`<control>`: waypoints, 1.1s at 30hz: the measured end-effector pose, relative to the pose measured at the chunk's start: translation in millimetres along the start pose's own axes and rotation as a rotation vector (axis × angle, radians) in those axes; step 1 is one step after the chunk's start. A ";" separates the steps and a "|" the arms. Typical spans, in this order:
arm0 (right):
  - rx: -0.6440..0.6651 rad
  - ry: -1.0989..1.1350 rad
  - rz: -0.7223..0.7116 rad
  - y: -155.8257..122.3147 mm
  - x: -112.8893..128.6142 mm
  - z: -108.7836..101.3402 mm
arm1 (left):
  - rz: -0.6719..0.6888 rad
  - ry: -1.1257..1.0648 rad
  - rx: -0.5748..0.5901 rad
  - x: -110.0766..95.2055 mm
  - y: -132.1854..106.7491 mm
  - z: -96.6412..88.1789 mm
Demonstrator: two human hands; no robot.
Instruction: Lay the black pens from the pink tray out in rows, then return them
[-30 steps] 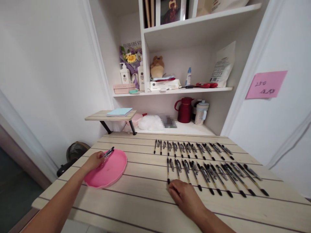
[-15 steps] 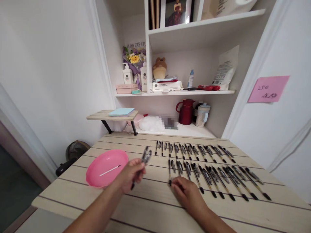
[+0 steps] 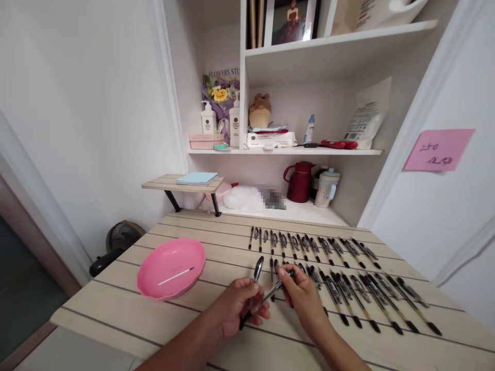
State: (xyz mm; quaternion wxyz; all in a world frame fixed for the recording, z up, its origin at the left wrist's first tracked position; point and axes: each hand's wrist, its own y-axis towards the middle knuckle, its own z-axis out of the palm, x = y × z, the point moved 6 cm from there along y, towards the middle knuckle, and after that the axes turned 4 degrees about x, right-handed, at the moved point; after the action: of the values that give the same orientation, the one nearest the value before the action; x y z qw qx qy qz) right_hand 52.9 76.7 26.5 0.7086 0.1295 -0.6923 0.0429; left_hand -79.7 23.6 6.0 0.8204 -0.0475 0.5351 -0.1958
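My left hand (image 3: pixel 244 305) is closed, gripping a black clear-sided pen cap (image 3: pixel 259 269) that sticks up above the thumb. A pen with a see-through barrel (image 3: pixel 269 294) slants between my two hands; its black lower end lies by my left fingers. Its upper end is pinched by my right hand (image 3: pixel 303 299), thumb and fingers together. Behind my right hand lie two rows of pen parts, a far row (image 3: pixel 305 245) and a near row (image 3: pixel 363 288), with black caps beside slim ink-filled pieces. My right hand covers some of the near row's left end.
A pink bowl (image 3: pixel 144 278) at the left holds a thin white stick with a dark tip (image 3: pixel 176 276). A small raised stand (image 3: pixel 158 181) bears blue paper (image 3: pixel 198 178). Behind the wooden table (image 3: pixel 116 309) are a red jug (image 3: pixel 299 183), a pale cup (image 3: pixel 327 188) and loaded shelves (image 3: pixel 332 152).
My left hand has moved right, towards the middle. My right hand has lifted off the table by the near row and now pinches the pen's upper end. The view has shifted slightly.
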 end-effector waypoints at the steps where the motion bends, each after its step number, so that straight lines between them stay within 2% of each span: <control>1: -0.023 0.050 0.013 1.7 -0.7 -1.9 | 0.006 -0.014 -0.026 -2.4 0.7 -4.9; 3: -0.059 0.175 0.035 5.9 -2.0 -3.6 | 0.017 -0.064 -0.054 -7.2 3.4 -12.0; 5: -0.079 0.299 0.043 10.9 -1.4 -2.5 | 0.026 -0.150 -0.032 -12.1 8.0 -13.2; 11: -0.087 0.588 0.079 20.6 1.0 11.9 | 0.188 -0.318 0.095 -33.6 30.0 3.9; 16: 0.031 0.497 0.067 12.7 -12.2 31.5 | 0.325 -0.306 0.038 -32.4 51.6 1.2; 21: 0.199 0.438 0.139 4.4 -32.4 49.6 | 0.290 -0.240 -0.028 -16.4 58.5 -9.4; 27: 0.230 0.401 0.169 5.1 -43.6 52.6 | 0.261 -0.262 -0.024 -15.7 57.8 -12.0; 33: 0.272 0.388 0.178 0.7 -36.4 54.2 | 0.270 -0.211 -0.050 -14.3 58.8 -14.3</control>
State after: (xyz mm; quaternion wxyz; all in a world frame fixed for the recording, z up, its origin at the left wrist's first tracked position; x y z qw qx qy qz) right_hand -1.1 68.5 -9.1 0.7976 0.1516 -0.5399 0.2222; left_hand -81.6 84.9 -4.6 0.8895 -0.0158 0.4522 -0.0642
